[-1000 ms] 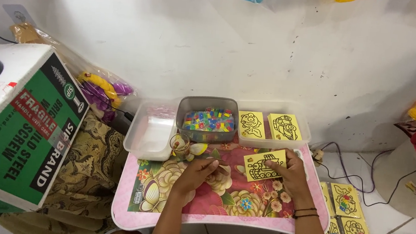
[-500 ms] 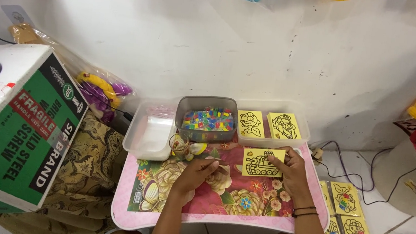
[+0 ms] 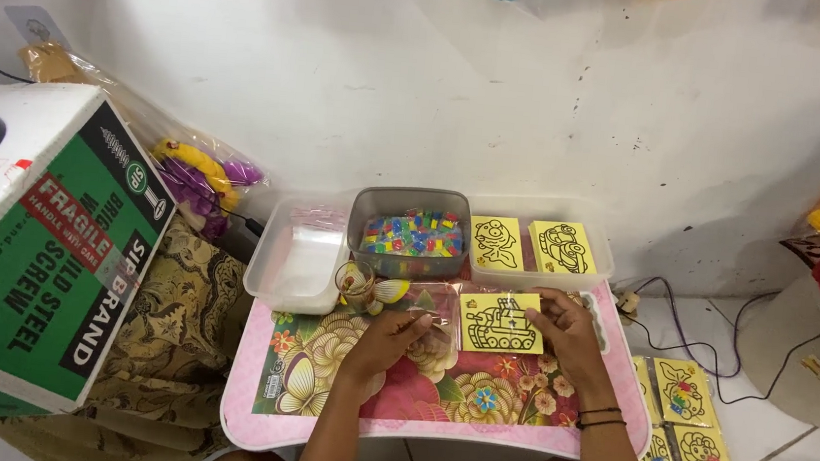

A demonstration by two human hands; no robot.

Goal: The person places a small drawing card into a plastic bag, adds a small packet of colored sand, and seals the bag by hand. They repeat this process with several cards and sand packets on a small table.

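My right hand (image 3: 569,335) holds a yellow card (image 3: 501,323) with a black outline drawing of a tank, flat over a small pink floral table (image 3: 435,401). My left hand (image 3: 391,336) rests on the table beside it, fingers pinched at a clear plastic sleeve (image 3: 431,307) just left of the card. A grey tub of small coloured pieces (image 3: 410,232) stands behind the hands. Two more yellow outline cards (image 3: 530,245) lie in a clear tray at the back right.
A clear tub with plastic sleeves (image 3: 301,261) sits at the back left, a small round cup (image 3: 354,280) in front of it. A green and white cardboard box (image 3: 33,247) stands left. Finished coloured cards (image 3: 685,423) lie on the floor at right, near cables.
The tank card has shifted slightly left and closer to the middle of the table in my right hand. My left hand has moved up toward the clear sleeve.
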